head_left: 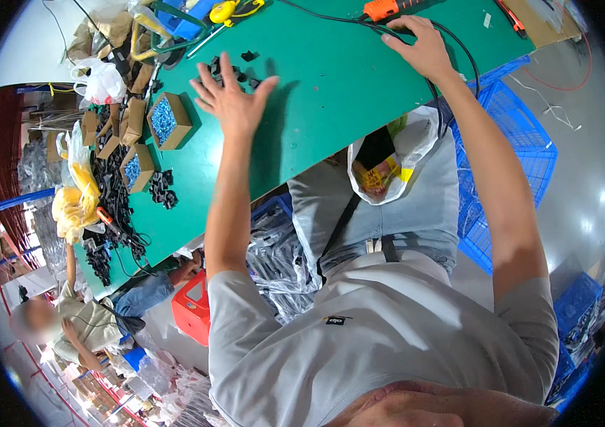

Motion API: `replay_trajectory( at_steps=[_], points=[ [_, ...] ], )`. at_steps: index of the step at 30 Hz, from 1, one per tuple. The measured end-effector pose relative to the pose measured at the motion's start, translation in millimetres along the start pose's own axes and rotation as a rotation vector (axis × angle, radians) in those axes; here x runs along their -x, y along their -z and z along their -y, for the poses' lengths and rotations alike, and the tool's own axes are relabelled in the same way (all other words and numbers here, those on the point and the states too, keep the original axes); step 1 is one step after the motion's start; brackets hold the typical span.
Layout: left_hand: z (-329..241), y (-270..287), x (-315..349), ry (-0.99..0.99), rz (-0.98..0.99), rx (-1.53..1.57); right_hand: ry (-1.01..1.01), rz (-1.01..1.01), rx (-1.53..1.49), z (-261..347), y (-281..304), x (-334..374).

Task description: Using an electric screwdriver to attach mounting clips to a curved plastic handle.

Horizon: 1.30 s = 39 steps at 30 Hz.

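My left hand (235, 103) hovers over the green table (302, 85), fingers spread wide and nothing in them. Close to its fingertips lie several small black parts (249, 55), partly hidden by the hand. At the far side my right hand (423, 51) rests by a black cable (467, 53), its thumb and fingers apart. Just beyond that hand lies an orange tool with a dark tip (381, 9); its far end runs out of view. Whether the fingertips touch the cable, I cannot tell.
Left of my left hand stand cardboard boxes of blue small parts (164, 119), beside a heap of black parts (163, 188). A white bag (420, 146) lies on my lap. Blue crates (523, 142) stand to the right. Another person (89, 324) sits at the table's left end.
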<state>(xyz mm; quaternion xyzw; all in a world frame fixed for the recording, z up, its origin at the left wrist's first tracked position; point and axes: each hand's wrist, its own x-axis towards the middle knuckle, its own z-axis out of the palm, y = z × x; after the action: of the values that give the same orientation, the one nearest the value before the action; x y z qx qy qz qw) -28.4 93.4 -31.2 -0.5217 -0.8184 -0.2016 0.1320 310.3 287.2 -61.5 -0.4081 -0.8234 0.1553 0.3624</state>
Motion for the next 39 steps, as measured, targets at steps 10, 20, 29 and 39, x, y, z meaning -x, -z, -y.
replay_trajectory(
  at_steps=[10, 20, 29, 39],
  points=[
    [47.2, -21.4, -59.9, 0.135, 0.199, 0.064, -0.010, -0.017, -0.034, 0.0, -3.8, -1.8],
    [-8.5, -12.7, 8.0, -0.151, 0.030, 0.191, -0.012, -0.014, -0.007, 3.1, -0.8, 0.6],
    [-86.7, 13.3, 74.2, -0.250, 0.086, 0.255, -0.172, 0.062, -0.117, 34.4, 22.6, -7.4],
    [-171.8, 25.3, 133.4, -0.423, 0.083, 0.284, -0.165, 0.072, -0.131, 33.3, 26.8, -5.7]
  ],
)
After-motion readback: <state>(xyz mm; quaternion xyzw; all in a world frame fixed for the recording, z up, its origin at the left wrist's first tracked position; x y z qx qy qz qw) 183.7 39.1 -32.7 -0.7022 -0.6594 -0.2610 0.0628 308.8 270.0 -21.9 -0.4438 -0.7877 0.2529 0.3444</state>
